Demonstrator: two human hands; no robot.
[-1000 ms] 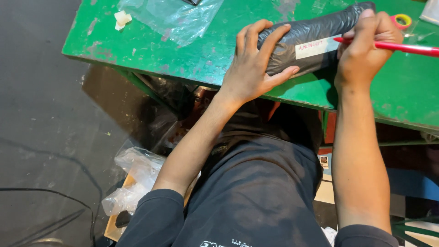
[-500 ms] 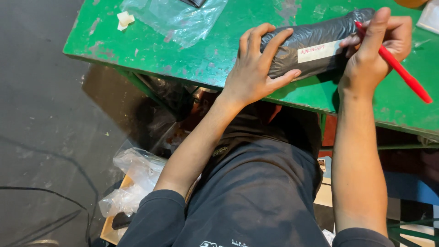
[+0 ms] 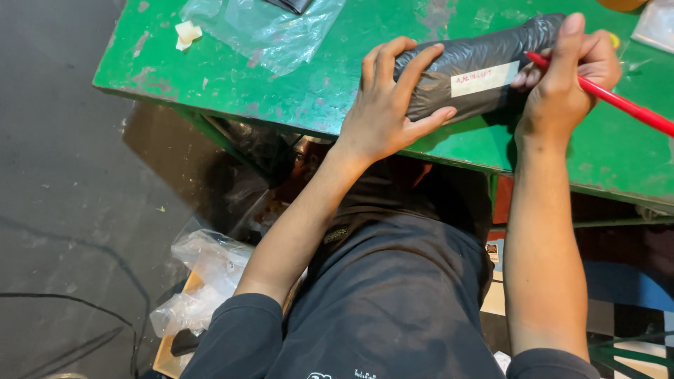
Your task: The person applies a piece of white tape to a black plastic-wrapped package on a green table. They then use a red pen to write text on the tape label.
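Left hand (image 3: 382,105) clamps black wrapped parcel (image 3: 477,67) on green table (image 3: 232,77); right hand (image 3: 565,84) grips red pen (image 3: 618,102) at white label (image 3: 484,77). Label already written on; looks near done. Parcel's long axis runs 8-to-2 o'clock. Clear bag (image 3: 274,28) at 10 o'clock.

crowded near edge, open green in the middle

the black wrapped bundle (image 3: 477,67) lies along the green table (image 3: 295,91) edge, pinned by the left hand (image 3: 386,105) and right hand (image 3: 569,88) with its red pen (image 3: 618,102). bare tabletop shows between the bundle and the clear plastic bag (image 3: 267,28); a white scrap (image 3: 187,33) sits near the far left corner.
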